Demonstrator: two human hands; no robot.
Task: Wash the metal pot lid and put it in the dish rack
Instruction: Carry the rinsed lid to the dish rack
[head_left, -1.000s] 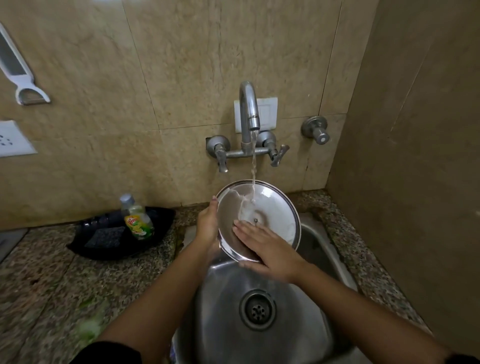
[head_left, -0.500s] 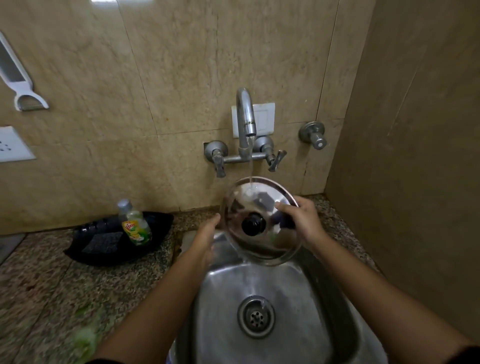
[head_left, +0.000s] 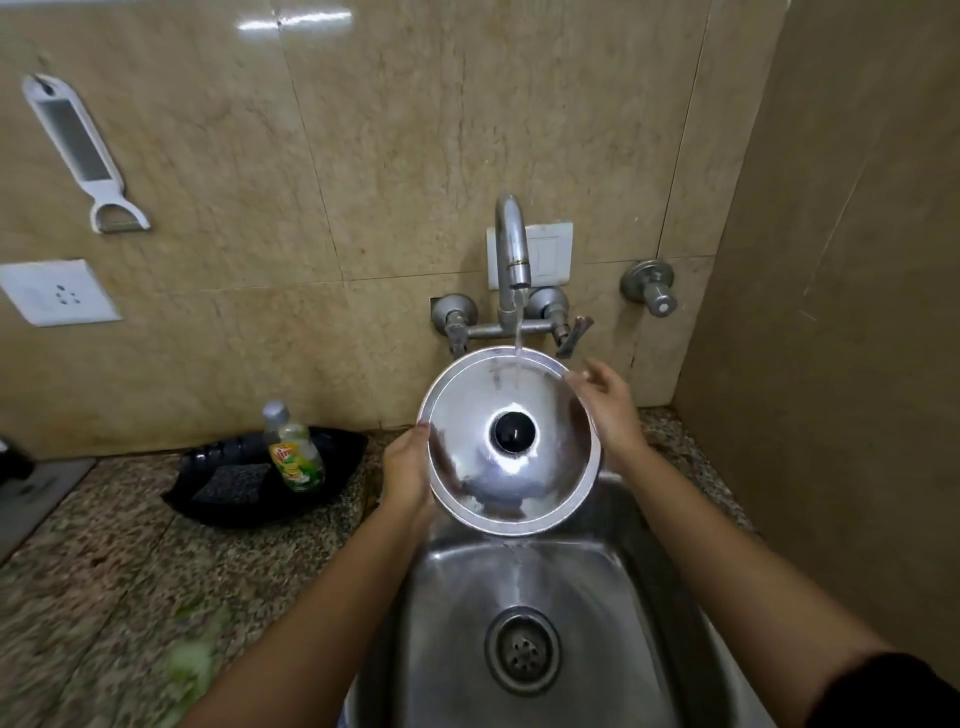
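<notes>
lid (head_left: 511, 470) raised, soap bottle (head_left: 296, 457) left

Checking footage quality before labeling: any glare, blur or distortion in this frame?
Head view: wide-angle bending curves the walls; ceiling-light glare on the upper wall tiles and bright reflections on the pot lid; motion blur smears the countertop at lower left; the sink stays fairly sharp.

Both hands hold lid (head_left: 470, 415) under running tap (head_left: 511, 244).
</notes>
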